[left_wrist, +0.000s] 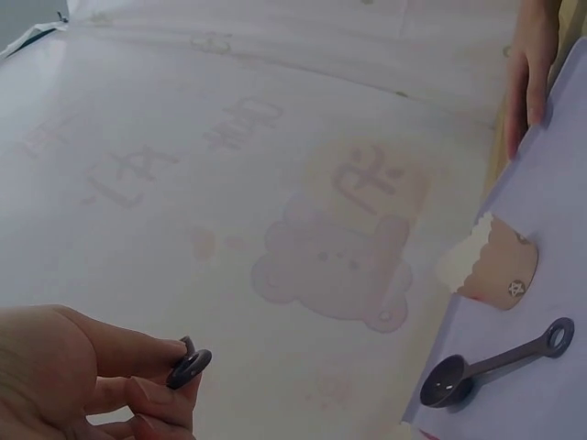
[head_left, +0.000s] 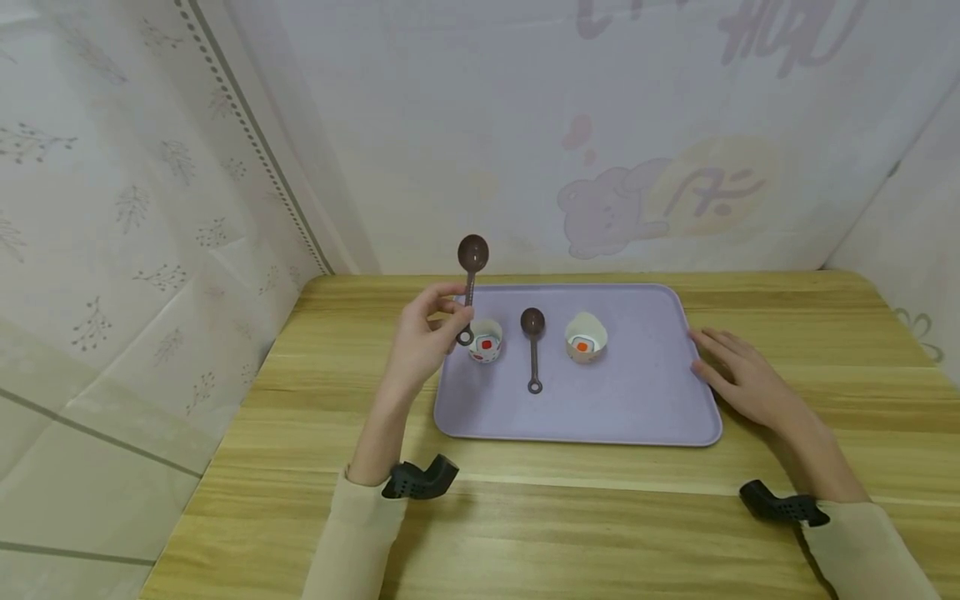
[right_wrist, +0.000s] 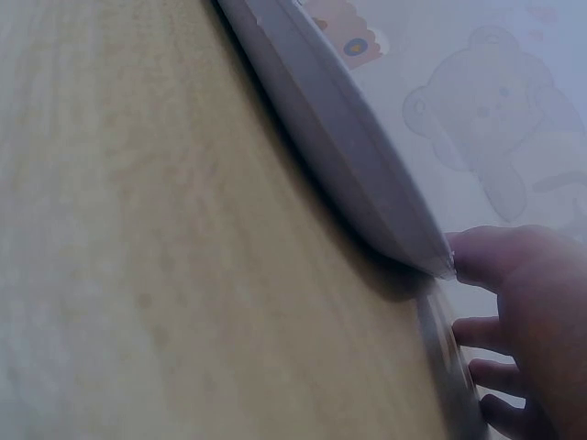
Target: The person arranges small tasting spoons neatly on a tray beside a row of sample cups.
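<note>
Farthest left of the tray (head_left: pixel 645 375) hangs one pale cloth (head_left: pixel 97 208) printed with plant sprigs. At the tray's left end is the left hand (head_left: pixel 422 337), one of two in view; its thumb and fingers pinch the handle of a brown spoon (head_left: pixel 473 252), bowl upward, ring end down. This is the first of two spoons (they look alike), and it is held up above the tray's far left part.

Behind that spoon's ring end, on the left part of the tray, stands the first of two paper cups, the left cup (head_left: pixel 490 328), with one red patch inside. Next rightward, the second spoon (head_left: pixel 532 323) lies on the tray between the cups, its bowl toward the tray's far edge. The right cup (head_left: pixel 589 326) follows, near the middle of the tray, with one orange patch inside and one side of its rim higher.

At the tray's right edge the right hand (head_left: pixel 742 383) rests with fingers extended and loosely spread, thumb touching the rim, gripping nothing. Two black wrist mounts (head_left: pixel 422 478) sit nearer the person than the tray, one per arm. Behind the tray, one backdrop (head_left: pixel 450 125) carries one printed bear.
</note>
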`<control>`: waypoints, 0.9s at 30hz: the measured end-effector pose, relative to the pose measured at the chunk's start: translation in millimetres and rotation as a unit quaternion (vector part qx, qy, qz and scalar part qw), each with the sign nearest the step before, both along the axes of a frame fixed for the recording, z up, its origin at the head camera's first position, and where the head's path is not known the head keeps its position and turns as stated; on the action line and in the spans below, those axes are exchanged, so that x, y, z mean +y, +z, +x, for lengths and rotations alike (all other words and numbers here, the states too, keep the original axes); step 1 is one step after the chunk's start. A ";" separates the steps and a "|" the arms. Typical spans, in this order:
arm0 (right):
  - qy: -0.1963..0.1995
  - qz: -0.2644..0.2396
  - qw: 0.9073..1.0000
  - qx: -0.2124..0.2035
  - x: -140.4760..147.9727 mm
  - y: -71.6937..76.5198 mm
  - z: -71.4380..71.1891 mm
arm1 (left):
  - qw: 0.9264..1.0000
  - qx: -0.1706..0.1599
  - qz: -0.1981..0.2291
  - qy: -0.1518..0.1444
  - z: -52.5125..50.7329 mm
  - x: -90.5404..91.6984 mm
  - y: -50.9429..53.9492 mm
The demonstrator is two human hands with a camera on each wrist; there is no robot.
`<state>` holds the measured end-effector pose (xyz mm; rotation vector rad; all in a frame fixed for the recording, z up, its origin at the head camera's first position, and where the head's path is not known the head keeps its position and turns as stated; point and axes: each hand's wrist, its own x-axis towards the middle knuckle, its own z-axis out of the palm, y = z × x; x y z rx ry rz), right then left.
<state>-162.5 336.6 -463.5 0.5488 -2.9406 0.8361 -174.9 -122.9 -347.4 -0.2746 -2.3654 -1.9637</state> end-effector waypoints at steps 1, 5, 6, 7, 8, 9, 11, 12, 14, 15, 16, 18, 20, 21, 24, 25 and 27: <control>0.000 0.000 1.000 0.000 -0.1 0.1 0.2 | 1.000 0.000 -0.001 0.000 0.0 0.3 -0.2; 0.000 0.002 1.000 0.000 -0.2 0.5 0.4 | 1.000 0.000 -0.005 0.002 0.6 2.0 -0.5; 0.000 0.002 1.000 -0.001 -0.2 0.5 0.6 | 1.000 0.000 -0.007 0.003 0.8 2.5 -0.5; 0.001 0.004 1.000 0.000 -0.2 0.3 0.4 | 1.000 0.001 -0.008 0.004 0.8 3.0 -0.4; 0.001 0.004 1.000 0.000 -0.1 0.0 0.1 | 1.000 0.001 -0.010 0.004 0.7 3.7 -0.5; 0.000 0.005 1.000 0.000 -0.1 -0.1 0.2 | 1.000 0.002 -0.012 0.004 0.5 4.4 -0.6; -0.001 0.004 1.000 0.002 -0.2 -0.8 -0.2 | 1.000 0.003 -0.014 0.000 0.1 5.9 -0.7; -0.001 0.004 1.000 0.003 -0.2 -0.9 -0.2 | 1.000 0.004 -0.015 -0.002 -0.3 6.5 -1.0; -0.001 0.004 1.000 0.008 0.0 -1.6 -0.8 | 1.000 0.007 -0.016 -0.006 -0.7 7.6 -1.5; 0.000 0.004 1.000 0.011 0.1 -1.6 -0.8 | 1.000 0.009 -0.019 -0.007 -0.8 8.0 -1.8; 0.001 0.004 1.000 0.013 0.0 -1.6 -0.9 | 1.000 0.011 -0.021 -0.008 -0.8 8.4 -1.9; 0.003 0.004 1.000 0.016 0.3 -1.4 -1.2 | 1.000 0.014 -0.024 -0.009 -1.0 9.2 -2.1; 0.003 0.003 1.000 0.014 0.4 -1.0 -1.3 | 1.000 0.014 -0.025 -0.010 -1.0 10.2 -2.0; 0.002 0.002 1.000 0.013 0.5 -0.9 -1.4 | 1.000 0.014 -0.024 -0.010 -1.1 10.8 -1.9; 0.001 0.000 1.000 0.008 0.5 -0.2 -1.2 | 1.000 0.011 -0.023 -0.011 -1.5 12.7 -1.9; 0.001 0.001 1.000 0.008 0.5 -0.1 -1.1 | 1.000 0.010 -0.022 -0.010 -1.6 13.3 -1.9; 0.000 -0.001 1.000 0.007 0.2 0.2 -0.7 | 1.000 0.008 -0.022 -0.010 -1.7 14.6 -1.9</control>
